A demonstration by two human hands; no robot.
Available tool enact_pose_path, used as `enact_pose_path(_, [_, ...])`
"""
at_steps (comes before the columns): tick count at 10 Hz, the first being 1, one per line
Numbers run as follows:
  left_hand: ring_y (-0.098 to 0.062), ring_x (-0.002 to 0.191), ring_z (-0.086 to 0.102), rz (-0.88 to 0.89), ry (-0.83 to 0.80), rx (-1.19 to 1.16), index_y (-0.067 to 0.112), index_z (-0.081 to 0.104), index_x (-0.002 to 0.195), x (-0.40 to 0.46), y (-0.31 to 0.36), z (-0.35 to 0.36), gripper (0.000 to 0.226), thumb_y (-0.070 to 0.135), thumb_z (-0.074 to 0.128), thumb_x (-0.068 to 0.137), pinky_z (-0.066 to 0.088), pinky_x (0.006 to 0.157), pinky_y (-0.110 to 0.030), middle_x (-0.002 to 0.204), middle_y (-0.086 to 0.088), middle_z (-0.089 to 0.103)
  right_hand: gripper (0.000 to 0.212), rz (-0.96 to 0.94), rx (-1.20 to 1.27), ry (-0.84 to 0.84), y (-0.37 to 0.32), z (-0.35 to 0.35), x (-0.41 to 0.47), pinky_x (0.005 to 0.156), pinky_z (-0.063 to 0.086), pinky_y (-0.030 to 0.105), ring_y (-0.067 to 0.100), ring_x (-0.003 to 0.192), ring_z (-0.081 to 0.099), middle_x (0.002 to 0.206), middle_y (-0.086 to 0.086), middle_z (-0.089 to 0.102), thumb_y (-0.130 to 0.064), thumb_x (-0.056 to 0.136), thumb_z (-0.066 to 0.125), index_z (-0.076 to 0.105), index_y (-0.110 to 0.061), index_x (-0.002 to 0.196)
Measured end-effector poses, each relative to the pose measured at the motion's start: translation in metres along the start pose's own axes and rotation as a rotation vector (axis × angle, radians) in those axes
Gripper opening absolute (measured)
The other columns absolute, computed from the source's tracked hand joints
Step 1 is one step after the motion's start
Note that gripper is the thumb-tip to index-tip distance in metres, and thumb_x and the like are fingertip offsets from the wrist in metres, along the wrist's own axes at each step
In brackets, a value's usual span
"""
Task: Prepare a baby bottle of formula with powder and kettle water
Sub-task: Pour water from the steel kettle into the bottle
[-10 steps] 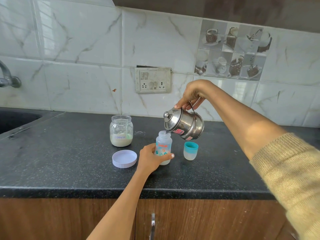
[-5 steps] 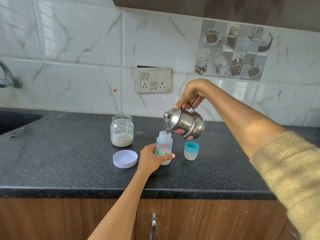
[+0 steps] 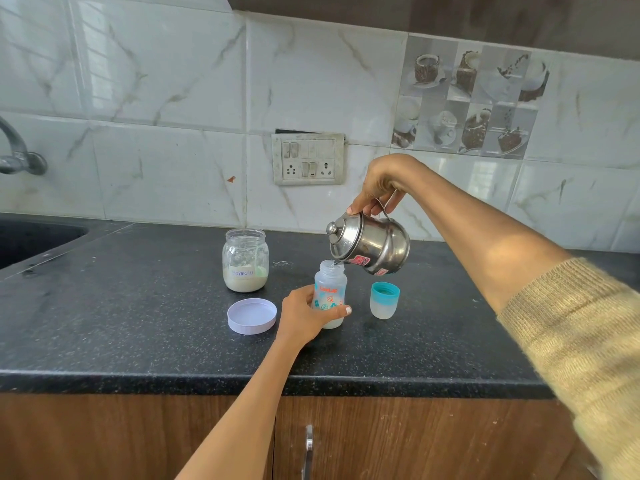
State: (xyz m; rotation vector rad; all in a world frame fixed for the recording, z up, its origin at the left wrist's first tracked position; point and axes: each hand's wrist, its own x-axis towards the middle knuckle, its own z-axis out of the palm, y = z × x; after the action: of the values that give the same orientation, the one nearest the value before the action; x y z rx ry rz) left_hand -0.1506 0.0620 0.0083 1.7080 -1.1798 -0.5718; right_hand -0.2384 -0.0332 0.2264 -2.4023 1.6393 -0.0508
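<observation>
Over countertop (image 3: 138, 306), kettle (image 3: 372, 245) tilts spout-down-left into upright bottle (image 3: 329, 289).

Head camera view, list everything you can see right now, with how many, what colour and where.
Baby bottle: one, clear with printed pattern, open, on the counter centre.
Kettle: one, steel, tilted with its spout over the bottle mouth.
Formula jar: one, clear glass, pale powder inside, left of the bottle, open.
Jar lid: one, white, lying in front of the jar.
Bottle cap: one, teal and frosted, right of the bottle.
Counter: one, black speckled.
Socket plate: one, white, on the tiled wall.
Tap: one, grey metal, far left.
Left hand: around the bottle.
Right hand: holding the kettle handle.
</observation>
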Motion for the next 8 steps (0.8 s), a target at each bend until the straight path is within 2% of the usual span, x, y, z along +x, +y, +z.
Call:
enact_pose_path(1, [-0.02, 0.122, 0.052, -0.001, 0.0, 0.002, 0.016, 0.049, 0.129, 0.0004, -0.0002, 0.0001, 0.063, 0.037, 0.073, 0.074, 0.041, 0.102, -0.033, 0.135, -0.003, 0.053, 0.03, 0.006, -0.005, -0.006, -0.0022, 0.0, -0.0001, 0.079, 0.051, 0.026, 0.013, 0.089, 0.06, 0.082, 0.0, 0.063, -0.034, 0.083, 0.07, 0.064, -0.005, 0.088])
enact_pose_path(3, [-0.02, 0.123, 0.051, -0.007, -0.003, 0.003, 0.016, 0.048, 0.13, 0.001, -0.0007, 0.0004, 0.064, 0.037, 0.073, 0.075, 0.04, 0.103, -0.034, 0.136, -0.003, 0.052, 0.031, 0.021, -0.014, -0.018, -0.0045, 0.0008, -0.0017, 0.097, 0.049, 0.03, 0.014, 0.099, 0.06, 0.083, 0.0, 0.063, -0.035, 0.083, 0.07, 0.064, -0.006, 0.089])
enact_pose_path(4, [-0.02, 0.124, 0.051, -0.012, -0.004, 0.002, 0.016, 0.047, 0.13, 0.0011, -0.0005, 0.0004, 0.064, 0.037, 0.073, 0.075, 0.04, 0.103, -0.034, 0.136, -0.003, 0.052, 0.036, 0.028, -0.017, -0.02, -0.0045, 0.0006, -0.0025, 0.098, 0.049, 0.031, 0.016, 0.109, 0.061, 0.086, 0.001, 0.064, -0.036, 0.082, 0.07, 0.065, -0.004, 0.098])
enact_pose_path(6, [-0.02, 0.123, 0.051, -0.004, -0.002, -0.001, 0.016, 0.048, 0.129, 0.0004, 0.0, 0.0001, 0.063, 0.036, 0.073, 0.075, 0.041, 0.102, -0.034, 0.135, -0.003, 0.053, 0.041, 0.031, -0.025, -0.022, -0.0053, 0.0004, -0.0032, 0.1, 0.049, 0.032, 0.017, 0.115, 0.061, 0.094, 0.002, 0.066, -0.037, 0.082, 0.07, 0.065, -0.004, 0.105])
enact_pose_path(7, [-0.02, 0.122, 0.052, 0.0, -0.001, -0.005, 0.016, 0.049, 0.129, 0.0002, -0.0002, -0.0001, 0.062, 0.036, 0.073, 0.075, 0.041, 0.102, -0.033, 0.135, -0.003, 0.054, 0.038, 0.029, -0.033, -0.022, -0.0059, 0.0003, -0.002, 0.1, 0.048, 0.03, 0.017, 0.116, 0.06, 0.109, 0.003, 0.065, -0.038, 0.083, 0.069, 0.065, -0.005, 0.101])
enact_pose_path(8, [-0.02, 0.122, 0.052, 0.001, 0.001, -0.007, 0.016, 0.049, 0.129, 0.0002, -0.0005, 0.0003, 0.063, 0.036, 0.074, 0.074, 0.041, 0.101, -0.033, 0.135, -0.003, 0.054, 0.034, 0.022, -0.046, -0.021, -0.007, 0.0, -0.0016, 0.1, 0.048, 0.031, 0.017, 0.117, 0.06, 0.114, 0.004, 0.065, -0.038, 0.083, 0.068, 0.065, -0.006, 0.095])
